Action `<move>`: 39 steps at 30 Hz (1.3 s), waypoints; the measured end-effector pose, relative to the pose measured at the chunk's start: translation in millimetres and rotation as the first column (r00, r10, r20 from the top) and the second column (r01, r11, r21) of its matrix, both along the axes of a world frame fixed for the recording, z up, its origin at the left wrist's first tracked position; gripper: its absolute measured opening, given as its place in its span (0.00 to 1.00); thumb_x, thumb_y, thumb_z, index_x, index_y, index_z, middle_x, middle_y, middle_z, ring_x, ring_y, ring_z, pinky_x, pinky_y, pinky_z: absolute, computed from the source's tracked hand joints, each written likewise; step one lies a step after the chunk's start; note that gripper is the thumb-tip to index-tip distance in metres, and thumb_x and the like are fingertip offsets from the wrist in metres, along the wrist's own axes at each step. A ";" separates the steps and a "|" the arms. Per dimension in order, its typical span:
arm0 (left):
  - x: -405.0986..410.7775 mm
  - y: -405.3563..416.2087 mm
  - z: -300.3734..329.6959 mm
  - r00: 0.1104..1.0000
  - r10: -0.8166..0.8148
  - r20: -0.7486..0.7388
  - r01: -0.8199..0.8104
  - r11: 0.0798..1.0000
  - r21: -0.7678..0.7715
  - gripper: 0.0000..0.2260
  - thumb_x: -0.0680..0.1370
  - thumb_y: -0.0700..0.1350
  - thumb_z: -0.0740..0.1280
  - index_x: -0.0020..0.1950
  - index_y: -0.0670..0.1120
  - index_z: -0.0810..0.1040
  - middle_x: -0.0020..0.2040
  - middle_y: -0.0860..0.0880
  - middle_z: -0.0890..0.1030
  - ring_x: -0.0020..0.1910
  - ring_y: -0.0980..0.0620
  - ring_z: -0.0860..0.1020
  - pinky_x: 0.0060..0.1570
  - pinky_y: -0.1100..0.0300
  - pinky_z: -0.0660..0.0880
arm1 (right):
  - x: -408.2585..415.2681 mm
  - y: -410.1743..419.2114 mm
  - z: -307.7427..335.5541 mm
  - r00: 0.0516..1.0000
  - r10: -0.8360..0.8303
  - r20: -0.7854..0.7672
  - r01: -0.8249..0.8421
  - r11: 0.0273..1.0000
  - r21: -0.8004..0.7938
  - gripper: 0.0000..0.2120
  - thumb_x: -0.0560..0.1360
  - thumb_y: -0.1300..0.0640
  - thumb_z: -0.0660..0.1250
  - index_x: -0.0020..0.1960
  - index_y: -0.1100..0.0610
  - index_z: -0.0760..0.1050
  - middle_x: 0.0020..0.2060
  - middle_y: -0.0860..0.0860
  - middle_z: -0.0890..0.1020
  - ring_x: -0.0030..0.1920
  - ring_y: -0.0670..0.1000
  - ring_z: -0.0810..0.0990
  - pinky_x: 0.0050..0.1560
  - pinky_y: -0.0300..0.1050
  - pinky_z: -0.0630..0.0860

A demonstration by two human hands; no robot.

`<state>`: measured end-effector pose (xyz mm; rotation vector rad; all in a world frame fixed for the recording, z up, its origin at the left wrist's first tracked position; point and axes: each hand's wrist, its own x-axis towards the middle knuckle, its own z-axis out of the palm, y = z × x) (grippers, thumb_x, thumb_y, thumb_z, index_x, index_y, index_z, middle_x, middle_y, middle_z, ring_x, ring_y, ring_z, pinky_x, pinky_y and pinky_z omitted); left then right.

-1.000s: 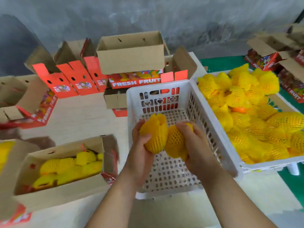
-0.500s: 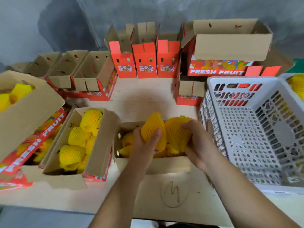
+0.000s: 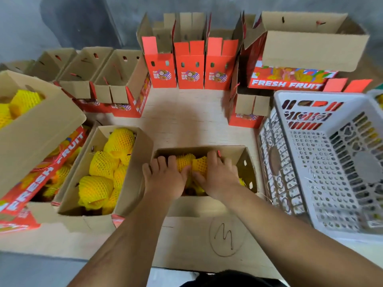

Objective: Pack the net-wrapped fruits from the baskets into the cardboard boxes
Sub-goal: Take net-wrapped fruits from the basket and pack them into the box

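Observation:
Both my hands are down inside the open cardboard box right in front of me. My left hand presses on one yellow net-wrapped fruit. Beside it my right hand holds a second net-wrapped fruit. The two fruits touch each other on top of others in the box, mostly hidden by my hands. To the right stands a white plastic basket with nothing in it.
A filled box of yellow net-wrapped fruits sits to the left, another box further left. Empty red and brown boxes line the back of the table. A second basket's corner shows at the far right.
My hands carried the two fruits from above the white basket leftward, then lowered them from above the box rim down into the box. My view swung left with them.

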<state>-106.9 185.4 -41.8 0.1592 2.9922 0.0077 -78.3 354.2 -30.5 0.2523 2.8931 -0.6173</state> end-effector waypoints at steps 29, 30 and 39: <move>174.2 598.9 67.3 0.887 -0.459 0.041 0.100 0.278 0.955 0.11 0.87 0.42 0.60 0.63 0.46 0.81 0.57 0.50 0.84 0.57 0.55 0.81 0.58 0.57 0.77 | 205.1 532.4 64.1 0.731 -0.557 -0.395 0.375 0.811 -0.449 0.16 0.78 0.61 0.67 0.65 0.55 0.77 0.59 0.52 0.81 0.57 0.54 0.80 0.57 0.49 0.77; 179.1 612.3 65.5 0.889 -0.452 0.074 0.082 0.317 0.945 0.11 0.86 0.43 0.61 0.65 0.47 0.81 0.59 0.50 0.84 0.58 0.55 0.81 0.59 0.57 0.76 | 209.0 559.3 63.5 0.768 -0.514 -0.382 0.389 0.848 -0.359 0.18 0.77 0.61 0.69 0.66 0.56 0.76 0.61 0.54 0.79 0.60 0.57 0.79 0.59 0.52 0.76; 211.1 640.8 44.3 0.845 -0.512 -0.156 0.513 0.691 0.509 0.12 0.80 0.51 0.64 0.63 0.57 0.79 0.55 0.57 0.80 0.57 0.50 0.75 0.58 0.50 0.71 | 209.6 707.9 42.5 0.855 -0.518 0.036 0.486 0.823 0.294 0.29 0.77 0.53 0.68 0.75 0.49 0.61 0.71 0.58 0.64 0.69 0.62 0.63 0.66 0.58 0.69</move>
